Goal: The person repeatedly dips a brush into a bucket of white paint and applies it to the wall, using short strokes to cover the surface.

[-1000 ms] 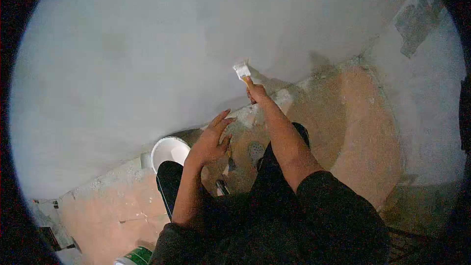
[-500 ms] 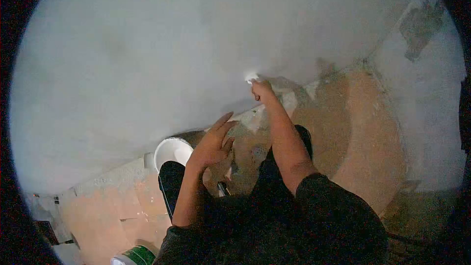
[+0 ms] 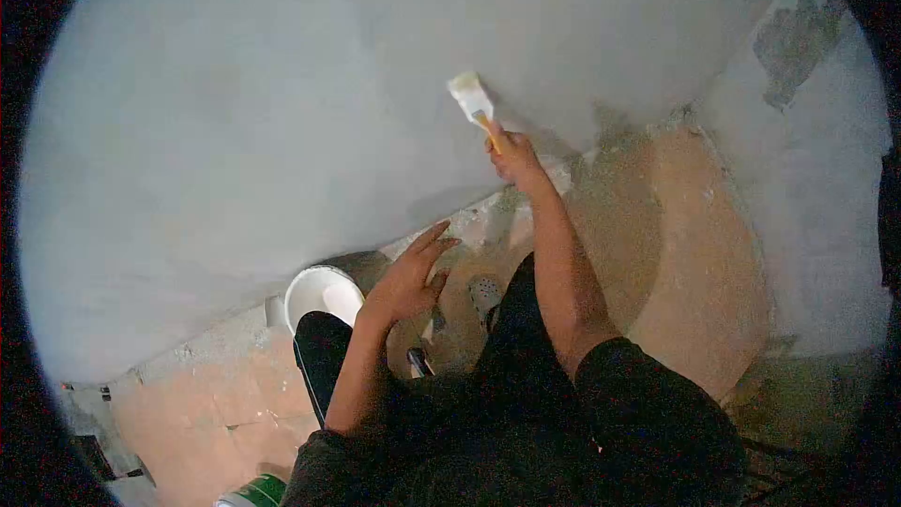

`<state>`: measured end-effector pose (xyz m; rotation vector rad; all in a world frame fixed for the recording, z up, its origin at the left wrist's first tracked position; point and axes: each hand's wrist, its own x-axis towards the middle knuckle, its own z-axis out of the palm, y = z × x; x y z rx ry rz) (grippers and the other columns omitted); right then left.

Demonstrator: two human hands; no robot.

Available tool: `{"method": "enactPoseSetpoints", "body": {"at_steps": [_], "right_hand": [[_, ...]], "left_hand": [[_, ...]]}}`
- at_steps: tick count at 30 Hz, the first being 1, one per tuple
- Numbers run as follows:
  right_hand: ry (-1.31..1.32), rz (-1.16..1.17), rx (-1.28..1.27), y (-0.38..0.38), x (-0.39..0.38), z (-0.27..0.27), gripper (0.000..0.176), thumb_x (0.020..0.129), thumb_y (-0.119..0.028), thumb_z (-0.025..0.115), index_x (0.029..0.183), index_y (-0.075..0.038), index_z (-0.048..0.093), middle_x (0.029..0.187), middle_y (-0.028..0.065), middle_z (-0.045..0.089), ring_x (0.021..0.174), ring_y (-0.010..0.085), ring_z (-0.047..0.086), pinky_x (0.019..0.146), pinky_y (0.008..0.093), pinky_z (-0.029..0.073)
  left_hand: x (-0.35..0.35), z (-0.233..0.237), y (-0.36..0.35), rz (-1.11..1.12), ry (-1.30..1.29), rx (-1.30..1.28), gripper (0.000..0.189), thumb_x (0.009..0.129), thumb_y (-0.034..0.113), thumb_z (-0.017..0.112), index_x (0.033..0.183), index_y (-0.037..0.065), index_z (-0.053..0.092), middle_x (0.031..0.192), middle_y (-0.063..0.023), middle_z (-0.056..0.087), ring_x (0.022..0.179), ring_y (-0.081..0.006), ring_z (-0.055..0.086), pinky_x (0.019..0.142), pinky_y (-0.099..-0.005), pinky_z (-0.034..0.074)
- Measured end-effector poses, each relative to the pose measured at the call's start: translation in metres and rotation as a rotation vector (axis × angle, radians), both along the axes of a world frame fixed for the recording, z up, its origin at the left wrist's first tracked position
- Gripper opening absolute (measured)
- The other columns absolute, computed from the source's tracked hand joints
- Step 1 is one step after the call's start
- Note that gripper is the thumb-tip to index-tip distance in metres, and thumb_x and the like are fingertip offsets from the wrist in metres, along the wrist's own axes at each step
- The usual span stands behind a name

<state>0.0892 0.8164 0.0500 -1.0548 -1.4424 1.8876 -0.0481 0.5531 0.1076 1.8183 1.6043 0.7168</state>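
Observation:
My right hand is wrapped round the yellow handle of a paintbrush. The brush points up and left, its broad bristles coated white, right over the pale grey-white wall. Lower and to the left, my left hand hangs in the air above my knees with fingers spread and nothing in it. Just left of that hand stands a white bucket at the foot of the wall, partly covered by my left knee. Some white shows inside it.
The orange-brown tiled floor has white spatters. A rough, crumbly edge runs along the wall's base. At the lower left sits a green-and-white paint tub. A second wall with a dark patch rises on the right.
My right hand has tilted and drawn slightly right, and the brush now shows whole, its bristles higher on the wall. My left hand stays nearly where it was, still spread.

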Motion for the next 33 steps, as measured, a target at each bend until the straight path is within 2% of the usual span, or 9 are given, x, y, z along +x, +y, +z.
{"method": "enactPoseSetpoints", "body": {"at_steps": [4, 18, 23, 25, 27, 28, 29, 31, 33], "right_hand": [[-0.009, 0.048, -0.011, 0.012, -0.013, -0.041, 0.056, 0.09, -0.063, 0.047, 0.074, -0.009, 0.052, 0.051, -0.0035, 0.039, 0.041, 0.0075, 0.037, 0.039, 0.025, 0.034], [-0.475, 0.066, -0.029, 0.054, -0.026, -0.068, 0.058, 0.093, -0.056, 0.048, 0.072, -0.003, 0.055, 0.055, 0.0029, 0.045, 0.039, 0.0123, 0.037, 0.037, 0.0306, 0.031], [-0.802, -0.011, -0.197, 0.061, -0.05, -0.102, 0.051, 0.092, -0.045, 0.054, 0.069, 0.0, 0.057, 0.054, 0.007, 0.049, 0.039, 0.0167, 0.039, 0.037, 0.0333, 0.034], [-0.7, -0.053, -0.333, 0.059, -0.053, -0.108, 0.048, 0.091, -0.04, 0.056, 0.069, 0.002, 0.056, 0.052, 0.008, 0.049, 0.038, 0.0192, 0.042, 0.037, 0.0357, 0.035], [-0.9, 0.639, 0.41, 0.077, -0.064, -0.157, 0.048, 0.092, -0.039, 0.055, 0.064, 0.001, 0.053, 0.05, 0.0077, 0.049, 0.037, 0.0201, 0.043, 0.036, 0.0378, 0.035], [-0.812, 0.045, -0.031, 0.08, -0.085, -0.177, 0.042, 0.09, -0.035, 0.058, 0.067, 0.0, 0.057, 0.054, 0.0098, 0.052, 0.042, 0.0233, 0.051, 0.04, 0.0407, 0.041], [-0.81, 0.042, -0.028, 0.072, -0.095, -0.151, 0.042, 0.09, -0.035, 0.058, 0.067, 0.0, 0.057, 0.054, 0.0098, 0.052, 0.042, 0.0233, 0.051, 0.04, 0.0407, 0.041], [-0.511, -0.317, -0.305, 0.04, -0.092, -0.054, 0.046, 0.091, -0.039, 0.056, 0.065, -0.001, 0.055, 0.051, 0.0077, 0.048, 0.04, 0.0218, 0.046, 0.037, 0.0389, 0.037], [-0.507, -0.283, -0.217, 0.031, -0.094, -0.025, 0.053, 0.094, -0.045, 0.051, 0.064, -0.001, 0.054, 0.05, 0.0054, 0.048, 0.037, 0.0177, 0.042, 0.035, 0.0352, 0.034]], "left_hand": [[0.01, 0.009, 0.008, 0.008, 0.019, -0.017, 0.049, 0.083, 0.002, 0.058, 0.13, 0.006, 0.048, 0.148, -0.019, 0.031, 0.135, -0.0372, 0.033, 0.111, -0.0416, 0.03], [-0.007, 0.026, 0.057, 0.019, -0.014, -0.09, 0.047, 0.084, 0.004, 0.057, 0.13, 0.006, 0.048, 0.148, -0.0174, 0.031, 0.134, -0.0375, 0.034, 0.109, -0.0421, 0.033], [-0.02, 0.026, 0.07, 0.011, -0.01, -0.118, 0.047, 0.085, 0.007, 0.058, 0.131, 0.008, 0.047, 0.149, -0.0141, 0.032, 0.131, -0.0381, 0.039, 0.109, -0.044, 0.034], [-0.02, 0.033, 0.068, 0.013, -0.033, -0.141, 0.047, 0.085, 0.008, 0.058, 0.131, 0.008, 0.048, 0.149, -0.0154, 0.031, 0.132, -0.038, 0.037, 0.109, -0.0441, 0.033], [-0.022, 0.036, 0.067, 0.035, -0.015, -0.024, 0.046, 0.083, 0.001, 0.056, 0.128, 0.005, 0.049, 0.146, -0.0195, 0.035, 0.131, -0.0397, 0.038, 0.107, -0.0428, 0.036], [-0.024, 0.037, 0.069, 0.026, -0.002, -0.015, 0.047, 0.083, 0.002, 0.057, 0.129, 0.006, 0.049, 0.146, -0.0189, 0.034, 0.132, -0.0389, 0.037, 0.108, -0.0429, 0.035], [-0.025, 0.037, 0.069, 0.025, 0.0, -0.012, 0.047, 0.083, 0.002, 0.057, 0.129, 0.006, 0.049, 0.146, -0.0189, 0.034, 0.132, -0.0389, 0.037, 0.108, -0.0429, 0.035], [-0.018, 0.035, 0.062, 0.052, -0.011, -0.033, 0.047, 0.083, 0.004, 0.058, 0.129, 0.007, 0.05, 0.146, -0.019, 0.034, 0.132, -0.0386, 0.036, 0.109, -0.0433, 0.034], [-0.028, 0.035, 0.066, 0.064, -0.006, -0.057, 0.046, 0.083, 0.004, 0.058, 0.129, 0.007, 0.05, 0.146, -0.0192, 0.034, 0.132, -0.0387, 0.036, 0.109, -0.0435, 0.034]]}}
